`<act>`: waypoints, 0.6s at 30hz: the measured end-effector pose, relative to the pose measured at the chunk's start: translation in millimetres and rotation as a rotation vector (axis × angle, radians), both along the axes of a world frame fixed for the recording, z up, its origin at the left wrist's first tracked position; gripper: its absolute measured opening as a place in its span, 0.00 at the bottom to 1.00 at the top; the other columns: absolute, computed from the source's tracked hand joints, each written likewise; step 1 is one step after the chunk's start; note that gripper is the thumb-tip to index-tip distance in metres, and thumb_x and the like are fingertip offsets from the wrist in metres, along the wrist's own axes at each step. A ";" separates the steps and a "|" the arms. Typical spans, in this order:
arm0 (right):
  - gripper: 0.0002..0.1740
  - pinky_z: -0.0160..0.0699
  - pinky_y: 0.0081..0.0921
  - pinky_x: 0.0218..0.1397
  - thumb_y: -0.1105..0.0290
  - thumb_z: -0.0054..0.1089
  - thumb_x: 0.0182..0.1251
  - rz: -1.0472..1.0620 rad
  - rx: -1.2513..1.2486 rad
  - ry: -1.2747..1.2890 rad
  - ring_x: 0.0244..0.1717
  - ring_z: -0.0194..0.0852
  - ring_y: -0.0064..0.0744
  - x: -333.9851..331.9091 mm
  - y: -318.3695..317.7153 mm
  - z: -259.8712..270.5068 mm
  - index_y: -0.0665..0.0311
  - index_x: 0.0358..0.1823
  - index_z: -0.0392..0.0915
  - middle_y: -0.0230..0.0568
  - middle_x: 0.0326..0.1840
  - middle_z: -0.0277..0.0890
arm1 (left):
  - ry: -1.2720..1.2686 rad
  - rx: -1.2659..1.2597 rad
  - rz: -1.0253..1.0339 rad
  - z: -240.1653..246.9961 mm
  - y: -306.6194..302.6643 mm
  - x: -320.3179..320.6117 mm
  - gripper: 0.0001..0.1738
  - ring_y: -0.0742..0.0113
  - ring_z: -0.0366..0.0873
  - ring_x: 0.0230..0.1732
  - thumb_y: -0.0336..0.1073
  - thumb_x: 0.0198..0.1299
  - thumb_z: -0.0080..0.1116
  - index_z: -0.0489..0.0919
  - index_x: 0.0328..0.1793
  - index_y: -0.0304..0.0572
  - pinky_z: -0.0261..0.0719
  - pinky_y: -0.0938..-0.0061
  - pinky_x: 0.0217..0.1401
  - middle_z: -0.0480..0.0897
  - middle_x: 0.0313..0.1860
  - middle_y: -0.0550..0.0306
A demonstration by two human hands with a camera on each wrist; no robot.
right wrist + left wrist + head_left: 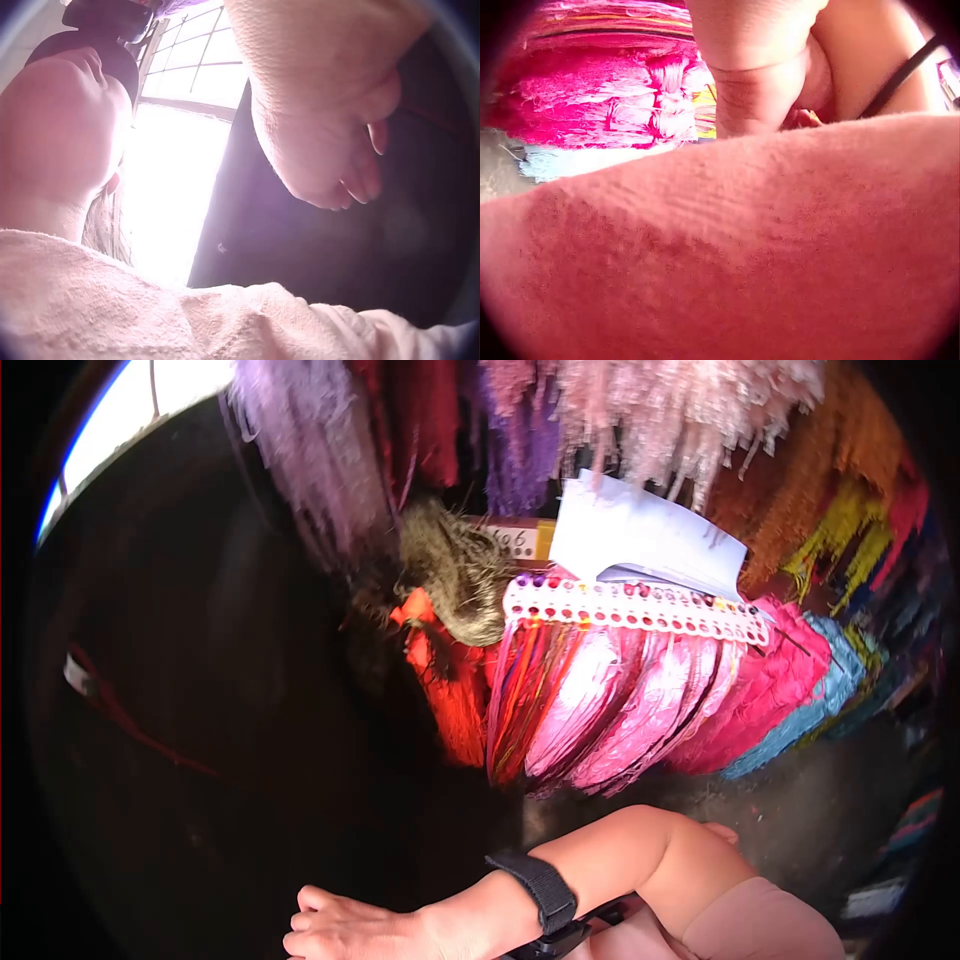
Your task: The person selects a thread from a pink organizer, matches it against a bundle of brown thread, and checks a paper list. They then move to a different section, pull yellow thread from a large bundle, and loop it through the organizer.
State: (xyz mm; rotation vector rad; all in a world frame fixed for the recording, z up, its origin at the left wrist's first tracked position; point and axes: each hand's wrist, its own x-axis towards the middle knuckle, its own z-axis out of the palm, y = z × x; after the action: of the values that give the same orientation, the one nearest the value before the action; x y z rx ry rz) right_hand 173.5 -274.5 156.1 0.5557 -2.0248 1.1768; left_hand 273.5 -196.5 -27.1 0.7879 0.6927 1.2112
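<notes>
My right hand (pixel 350 930) reaches to the lower left in the head view, with a black strap (pixel 545 890) on its wrist. In the right wrist view its fingers (pixel 361 176) hang loosely bent, with nothing held, against a dark surface. My left hand (pixel 754 67) shows at the top of the left wrist view, its fingertips hidden behind a blurred pinkish foreground; I cannot tell what it holds. Bright pink thread skeins (pixel 577 97) lie beyond it. A white strip with rows of holes (pixel 640 607) carries red, orange and pink threads (pixel 575 710) in the head view.
White paper sheets (pixel 640 540) stand behind the strip, beside a numbered label (pixel 515 540). Pale pink hanks (pixel 680 420), lilac hanks (pixel 310 450) and orange-brown hanks (pixel 850 420) hang above. An olive hank (pixel 455 570) lies left of the strip. A barred window (pixel 187 67) lets in light.
</notes>
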 end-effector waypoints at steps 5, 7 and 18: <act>0.12 0.53 0.27 0.35 0.66 0.39 0.65 -0.122 0.028 0.079 0.22 0.53 0.22 16.1 -2.3 4.4 0.54 0.22 0.55 0.27 0.19 0.52 | 0.040 -0.009 0.011 4.3 0.6 5.8 0.08 0.63 0.72 0.36 0.33 0.49 0.53 0.73 0.35 0.40 0.70 0.70 0.41 0.74 0.30 0.55; 0.10 0.54 0.30 0.38 0.69 0.41 0.59 -0.193 0.165 -0.051 0.22 0.57 0.27 27.5 -2.7 9.6 0.58 0.20 0.59 0.32 0.17 0.56 | 0.038 -0.008 0.018 8.1 2.1 8.3 0.07 0.63 0.72 0.36 0.33 0.49 0.53 0.73 0.35 0.40 0.70 0.70 0.41 0.74 0.31 0.55; 0.08 0.57 0.32 0.42 0.75 0.45 0.49 -0.290 0.310 -0.284 0.25 0.66 0.35 55.5 11.8 24.8 0.67 0.14 0.68 0.42 0.14 0.63 | 0.039 -0.013 0.030 13.0 3.0 12.2 0.07 0.65 0.72 0.36 0.32 0.49 0.53 0.73 0.35 0.40 0.69 0.71 0.41 0.74 0.31 0.56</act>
State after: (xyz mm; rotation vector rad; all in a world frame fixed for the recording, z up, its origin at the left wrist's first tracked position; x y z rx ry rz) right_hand 229.1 -262.7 180.9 0.2344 -2.4555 0.8085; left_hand 285.7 -193.4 -14.2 0.7950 0.7459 1.2200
